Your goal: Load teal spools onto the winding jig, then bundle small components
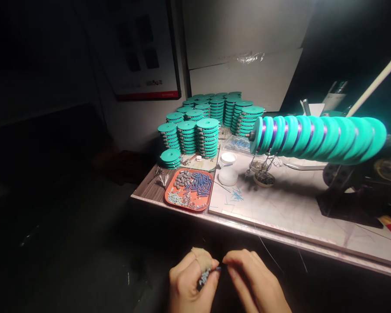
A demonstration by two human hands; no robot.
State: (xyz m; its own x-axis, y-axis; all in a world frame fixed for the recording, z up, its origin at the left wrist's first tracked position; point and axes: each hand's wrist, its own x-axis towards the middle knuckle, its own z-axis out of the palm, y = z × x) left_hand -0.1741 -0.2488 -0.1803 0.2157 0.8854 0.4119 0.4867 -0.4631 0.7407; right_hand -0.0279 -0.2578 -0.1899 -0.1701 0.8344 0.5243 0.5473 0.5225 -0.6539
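Left hand (190, 284): fingers curled, thumb and forefinger pinching a small cluster of tiny pale-blue beaded pieces (204, 275); a tan bandage wraps the forefinger. It is held low, below the near edge of the tabletop (280, 213), over dark ground.

Right hand (252, 278): fingers pressed together at the tips, meeting the left fingertips at the small pieces; whether it pinches a fine line cannot be told. A thin line (270, 254) runs from near this hand up toward the tabletop's near edge.

Orange tray (169, 198): near the tabletop's near left corner, holding grey oval weights (182, 178), blue tubes (200, 183) and pale small parts (176, 198).

White round containers (228, 176): two, just right of the tray, with loose blue bits scattered beside them.

Teal spools, stacked (202, 137): many columns toward the far left of the tabletop, against the wall.

Teal spools on a horizontal rod (319, 134): a row wound with purple line, above the right part of the tabletop, carried by a dark stand (342, 195).

Small dish of metal parts (264, 178): beneath the rod's left end.
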